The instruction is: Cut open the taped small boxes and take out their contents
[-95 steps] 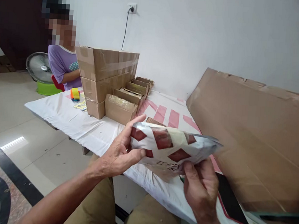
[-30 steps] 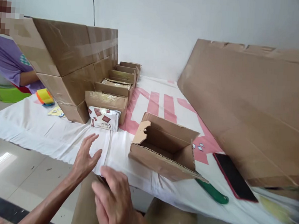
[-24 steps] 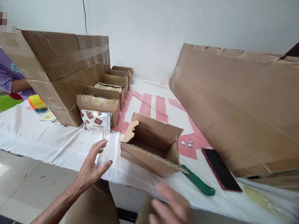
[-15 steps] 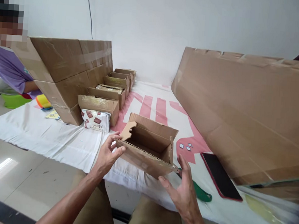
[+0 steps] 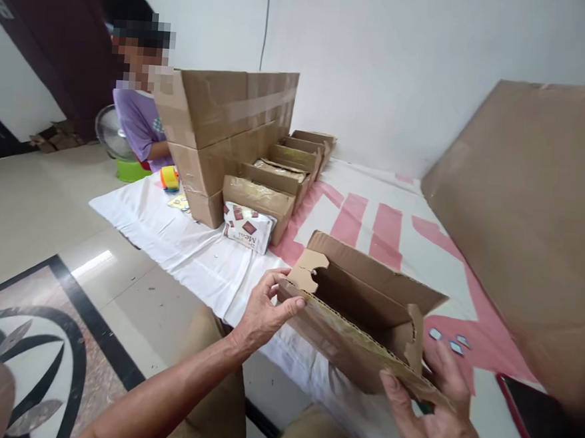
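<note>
Head view, lower centre: left hand (image 5: 266, 310) and right hand (image 5: 433, 416) gripping open box (image 5: 360, 317) ends; might slip off bench (image 5: 194, 259) edge if loosened.

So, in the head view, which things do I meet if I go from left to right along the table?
Tape roll → stack of taped boxes → printed packet → left hand → open cardboard box → right hand → dark phone.
</note>
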`<state>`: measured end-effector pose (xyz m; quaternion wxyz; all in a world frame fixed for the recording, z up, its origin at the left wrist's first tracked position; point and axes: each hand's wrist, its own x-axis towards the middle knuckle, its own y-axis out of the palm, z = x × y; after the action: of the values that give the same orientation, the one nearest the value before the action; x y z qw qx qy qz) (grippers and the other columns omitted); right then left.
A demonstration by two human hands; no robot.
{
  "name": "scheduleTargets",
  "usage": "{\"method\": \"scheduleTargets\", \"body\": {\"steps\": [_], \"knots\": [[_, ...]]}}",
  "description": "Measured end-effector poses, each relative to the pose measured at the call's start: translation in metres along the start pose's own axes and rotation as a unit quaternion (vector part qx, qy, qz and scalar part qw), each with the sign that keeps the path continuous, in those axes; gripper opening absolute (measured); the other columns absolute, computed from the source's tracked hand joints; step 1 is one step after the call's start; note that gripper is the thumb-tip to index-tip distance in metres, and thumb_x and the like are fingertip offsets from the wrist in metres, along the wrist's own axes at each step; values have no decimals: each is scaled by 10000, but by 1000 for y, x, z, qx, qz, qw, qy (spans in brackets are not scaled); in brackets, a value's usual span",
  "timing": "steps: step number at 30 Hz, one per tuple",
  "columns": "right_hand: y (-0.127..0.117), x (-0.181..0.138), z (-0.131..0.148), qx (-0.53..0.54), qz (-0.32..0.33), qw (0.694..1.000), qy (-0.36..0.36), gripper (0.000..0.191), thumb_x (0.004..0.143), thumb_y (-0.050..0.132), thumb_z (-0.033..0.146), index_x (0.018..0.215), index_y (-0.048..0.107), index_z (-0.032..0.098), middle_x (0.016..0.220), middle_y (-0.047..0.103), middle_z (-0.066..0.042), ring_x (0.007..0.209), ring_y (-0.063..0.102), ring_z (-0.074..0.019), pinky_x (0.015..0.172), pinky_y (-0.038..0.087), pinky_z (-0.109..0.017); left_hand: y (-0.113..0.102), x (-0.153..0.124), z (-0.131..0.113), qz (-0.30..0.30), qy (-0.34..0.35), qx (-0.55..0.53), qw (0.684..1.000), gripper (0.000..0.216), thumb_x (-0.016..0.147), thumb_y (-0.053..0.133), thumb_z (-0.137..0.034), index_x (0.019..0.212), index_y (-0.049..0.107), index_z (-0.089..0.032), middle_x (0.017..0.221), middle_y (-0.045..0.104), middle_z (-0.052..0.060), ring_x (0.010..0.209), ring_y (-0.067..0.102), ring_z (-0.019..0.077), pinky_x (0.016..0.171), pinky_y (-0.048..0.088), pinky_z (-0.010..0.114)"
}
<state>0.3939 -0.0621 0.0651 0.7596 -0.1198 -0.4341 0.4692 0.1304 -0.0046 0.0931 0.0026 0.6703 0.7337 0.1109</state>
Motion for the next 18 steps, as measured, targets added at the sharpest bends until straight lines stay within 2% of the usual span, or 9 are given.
{"method": "scheduleTargets", "body": {"steps": [4,6,8,11,14,16,18], "knots": [[8,7,21,-2,37,995,-88,678,976,553,601,1552,477,252,1455,614,-156,1296,622,-373,1027,550,-514,-23,-3,-10,-23,6,11,1000,516,705,843,-617,973,694,-202,1267,661,124,1182,630,316,1049,487,458],[16,6,32,10,51,993,-106,648,986,549,566,1540,476,238,1472,601,-157,1312,614,-359,1032,547,-500,-38,-3,-16,-36,-4,20,999,470,693,859,-573,926,704,-195,1264,659,122,1157,639,311,1011,508,441],[23,4,43,18,71,993,-97,568,996,512,562,1457,547,232,1459,613,-157,1297,624,-356,1011,554,-498,-50,-3,-21,-47,-23,43,998,414,689,864,-524,877,703,-192,1223,671,110,1099,657,290,954,529,413],[28,5,56,7,98,995,-15,501,986,473,597,1301,621,237,1323,696,-160,1196,678,-363,946,572,-507,-56,1,-23,-72,-43,87,993,334,714,840,-454,829,657,-199,1038,702,66,958,675,239,874,538,377],[25,12,63,8,113,990,85,600,934,503,666,1350,580,241,1267,722,-160,1142,696,-369,894,583,-497,-52,4,-21,-89,-43,114,989,317,730,819,-414,830,599,-210,888,681,18,822,663,197,818,532,356],[21,16,63,38,124,981,142,732,895,551,691,1469,500,239,1338,692,-161,1174,685,-365,900,582,-474,-48,5,-17,-95,-33,117,988,340,732,812,-408,904,598,-209,933,679,24,846,663,198,810,526,345],[18,18,61,87,141,968,191,806,877,587,693,1526,453,233,1380,671,-154,1212,669,-350,941,570,-445,-46,3,-14,-99,-30,108,989,444,737,811,-424,1059,602,-201,1063,677,61,946,666,218,825,524,340]]}}
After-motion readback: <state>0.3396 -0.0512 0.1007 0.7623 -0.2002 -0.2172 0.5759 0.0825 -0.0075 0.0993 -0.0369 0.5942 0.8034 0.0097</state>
